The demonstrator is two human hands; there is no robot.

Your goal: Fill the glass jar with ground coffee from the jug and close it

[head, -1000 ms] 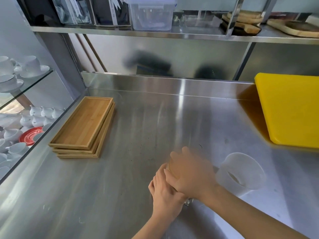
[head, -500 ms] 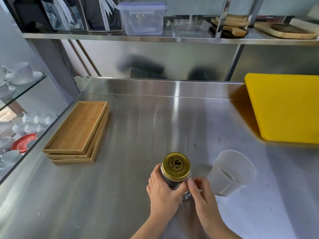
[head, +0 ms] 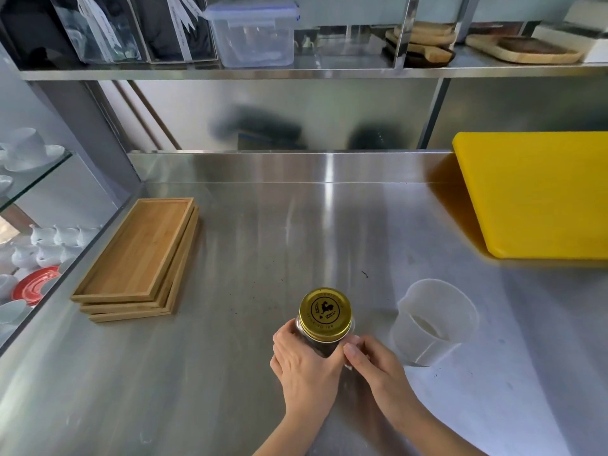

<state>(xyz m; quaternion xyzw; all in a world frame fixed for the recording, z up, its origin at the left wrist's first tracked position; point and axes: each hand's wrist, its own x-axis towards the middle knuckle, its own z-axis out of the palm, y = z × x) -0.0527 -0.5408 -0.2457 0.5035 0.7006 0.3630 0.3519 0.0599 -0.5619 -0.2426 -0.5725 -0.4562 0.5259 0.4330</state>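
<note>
— Near the front of the steel counter (head: 230,373), where is the glass jar (head: 320,342)?

— Upright on the counter between the two hands, its gold lid (head: 325,313) seated on top. The left hand (head: 304,360) wraps its left side, fingers curled round the dark glass just under the lid. The right hand (head: 375,362) is at its right side, thumb and fingertips pinched narrow against the lower part of the jar.

— Is the right hand truly gripping?

— It touches the jar; how firm the pinch is, I cannot tell. The left hand plainly holds it.

— And the jug (head: 434,320)?

— A translucent plastic jug stands just right of the right hand, apart from it, spout toward the jar. Only a pale trace shows at its bottom.

— What is hard to see?

— The jar's base is hidden behind the hands, and the contents read only as dark through the glass. Both forearms are cut off by the bottom edge.
</note>
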